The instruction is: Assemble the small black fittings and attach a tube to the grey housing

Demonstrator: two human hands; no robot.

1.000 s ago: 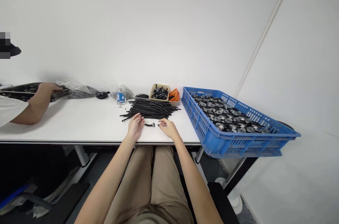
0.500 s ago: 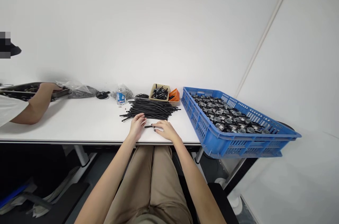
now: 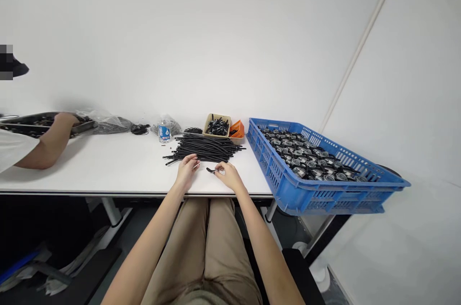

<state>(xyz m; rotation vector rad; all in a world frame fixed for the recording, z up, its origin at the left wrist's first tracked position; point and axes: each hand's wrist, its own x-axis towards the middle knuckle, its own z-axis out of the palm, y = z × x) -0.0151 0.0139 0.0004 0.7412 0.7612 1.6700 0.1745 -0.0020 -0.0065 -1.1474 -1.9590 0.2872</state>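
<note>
My right hand [image 3: 228,176] pinches a short black piece [image 3: 210,170] between thumb and fingertips, just above the white tabletop. The piece is slim and slightly bent, its free end pointing left; its exact kind is too small to make out. To its left, my left hand [image 3: 187,171] rests by the near edge of a pile of black tubes [image 3: 205,148]. Its fingers are loosely curved and apart, with nothing visible in them. The tubes lie side by side, roughly crosswise, right beyond both hands.
A blue crate [image 3: 324,189] of black-and-silver parts stands at the right. Behind the tubes are a cream basket [image 3: 217,116], an orange basket [image 3: 239,128] and a water bottle [image 3: 164,132]. At far left a co-worker's arm [image 3: 54,144] reaches into a dark tray [image 3: 86,127].
The short black piece, earlier between my hands under my right fingertips, is now pinched in my right hand, turned and shifted right. My left hand has barely moved.
</note>
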